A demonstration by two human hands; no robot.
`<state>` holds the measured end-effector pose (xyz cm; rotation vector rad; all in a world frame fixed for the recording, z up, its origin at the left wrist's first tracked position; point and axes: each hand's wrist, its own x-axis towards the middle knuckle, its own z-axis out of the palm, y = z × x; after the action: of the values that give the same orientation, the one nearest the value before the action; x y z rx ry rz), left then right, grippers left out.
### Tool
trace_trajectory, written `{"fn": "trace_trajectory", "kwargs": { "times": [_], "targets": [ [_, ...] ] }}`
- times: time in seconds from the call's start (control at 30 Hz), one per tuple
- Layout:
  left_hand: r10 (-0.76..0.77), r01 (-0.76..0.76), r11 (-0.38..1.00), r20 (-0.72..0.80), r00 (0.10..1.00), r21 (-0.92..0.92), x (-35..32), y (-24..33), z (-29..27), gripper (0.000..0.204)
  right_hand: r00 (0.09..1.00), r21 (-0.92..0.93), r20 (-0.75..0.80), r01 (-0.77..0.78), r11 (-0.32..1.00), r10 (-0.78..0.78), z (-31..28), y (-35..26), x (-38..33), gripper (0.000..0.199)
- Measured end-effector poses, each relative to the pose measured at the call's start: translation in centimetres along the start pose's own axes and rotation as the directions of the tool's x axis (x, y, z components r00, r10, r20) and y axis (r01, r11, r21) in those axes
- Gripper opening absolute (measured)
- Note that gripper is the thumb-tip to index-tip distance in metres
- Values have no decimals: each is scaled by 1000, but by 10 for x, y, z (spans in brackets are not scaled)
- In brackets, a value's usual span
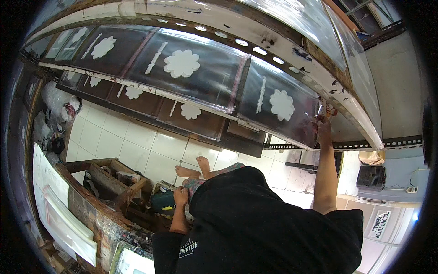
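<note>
My right hand [323, 127] reaches up to the right end of the shelf, fingers bent at the edge of a clear plastic sheet [255, 123]. That sheet carries a white flower shape [282, 105] and a thin white baton-like shape [261, 95] over a dark backing. Just behind my fingers is a small orange and white packet [329, 108]; whether I touch it cannot be told. Low at my side, my left hand [181, 195] is closed beside my patterned trousers [196, 185]. What it holds, if anything, is hidden.
More sheets with the same white shapes line the shelf [182, 98] and a lower tier. A slotted metal beam [242, 42] arches above. At left stand a worn wooden bench [82, 201] and crumpled clear plastic [57, 102]. My bare feet are on white floor tiles [150, 137].
</note>
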<state>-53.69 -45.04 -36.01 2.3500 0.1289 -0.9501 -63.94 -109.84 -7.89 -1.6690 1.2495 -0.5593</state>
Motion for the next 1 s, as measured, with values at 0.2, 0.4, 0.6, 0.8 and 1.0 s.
{"fn": "trace_trajectory", "kwargs": {
  "times": [0.2,0.4,0.6,0.8,1.0],
  "targets": [
    [-47,49,995,25,999,-91,24,-20,4,42,996,-8,66,60,998,-59,-12,13,18,24],
    [-40,37,982,-16,999,-187,34,-28,4,44,1000,-25,4,31,999,-31,-8,15,26,25],
    [-23,20,991,-21,1000,-133,23,-27,4,42,996,-87,-18,81,993,-83,-7,9,22,27],
    [61,-64,997,-64,996,-50,8,-20,9,42,975,-161,75,220,962,-211,-18,39,46,25],
    [40,-46,997,-97,994,-64,20,-42,25,38,904,-696,23,321,642,-428,-14,38,41,29]
  ]
}}
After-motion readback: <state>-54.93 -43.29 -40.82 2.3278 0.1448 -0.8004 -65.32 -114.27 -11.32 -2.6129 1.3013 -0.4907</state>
